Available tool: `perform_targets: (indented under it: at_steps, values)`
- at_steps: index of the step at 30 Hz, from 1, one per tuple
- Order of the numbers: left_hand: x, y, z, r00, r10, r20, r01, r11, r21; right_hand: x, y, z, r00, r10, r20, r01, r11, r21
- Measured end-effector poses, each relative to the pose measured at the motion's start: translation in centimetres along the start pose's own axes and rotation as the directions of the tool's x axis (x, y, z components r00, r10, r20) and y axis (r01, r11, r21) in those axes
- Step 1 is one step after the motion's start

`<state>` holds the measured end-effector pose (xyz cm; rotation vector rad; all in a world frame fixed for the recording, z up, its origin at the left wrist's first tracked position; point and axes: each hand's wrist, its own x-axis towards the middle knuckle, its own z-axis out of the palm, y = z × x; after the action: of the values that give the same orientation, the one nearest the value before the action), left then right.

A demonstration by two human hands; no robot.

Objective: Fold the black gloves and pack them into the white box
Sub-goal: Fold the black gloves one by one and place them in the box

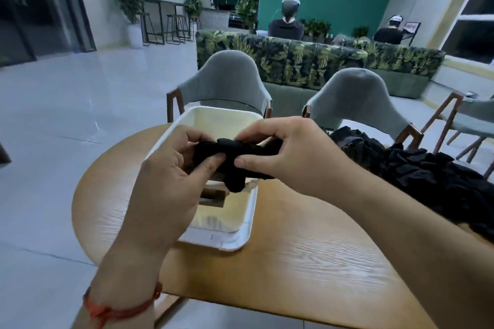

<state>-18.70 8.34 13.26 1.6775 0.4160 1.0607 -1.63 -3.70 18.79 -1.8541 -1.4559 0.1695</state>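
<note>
Black glove (235, 157), bunched into a short thick roll, sits btwn both hands above the white box (227, 242). L hand (165, 168) pinches its 9 o'clock end w/ thumb and curled fingers. R hand (288, 152) grips the 3 o'clock end, thumb on the near side. Fabric is matte and crumpled, one lobe hanging twd the box. Box lies on wooden table (307, 262); inside, a brownish shape, can't tell what. Pile of black gloves (427, 176) at box's 3 o'clock, grey chairs (227, 80) at 12.
</note>
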Motion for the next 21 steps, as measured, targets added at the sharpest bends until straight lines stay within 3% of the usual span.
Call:
perform_targets:
  at_steps: [6,10,12,17,21]
  values:
    - [1.4,-2.4,-3.5,0.994,0.082,-0.071,-0.055,0.945,0.323,5.8,-0.3,3.2,0.982,-0.13,0.135,0.161,0.955,-0.25]
    - [2.1,-3.8,-4.2,0.994,0.073,-0.076,-0.041,0.931,0.363,7.6,-0.1,4.2,0.957,-0.224,0.185,0.286,0.842,-0.458]
    - [2.2,-4.2,-4.3,0.994,0.069,-0.084,-0.036,0.938,0.345,8.0,-0.3,4.6,0.952,-0.228,0.202,0.299,0.834,-0.464]
    - [2.2,-4.7,-4.6,0.996,-0.003,-0.089,0.04,0.906,0.421,8.7,-0.9,5.0,0.945,0.042,0.325,0.087,0.924,-0.372]
    - [2.1,-4.3,-4.5,0.992,-0.061,-0.111,0.099,0.919,0.381,9.4,-0.7,6.5,0.829,0.239,0.506,-0.032,0.923,-0.383]
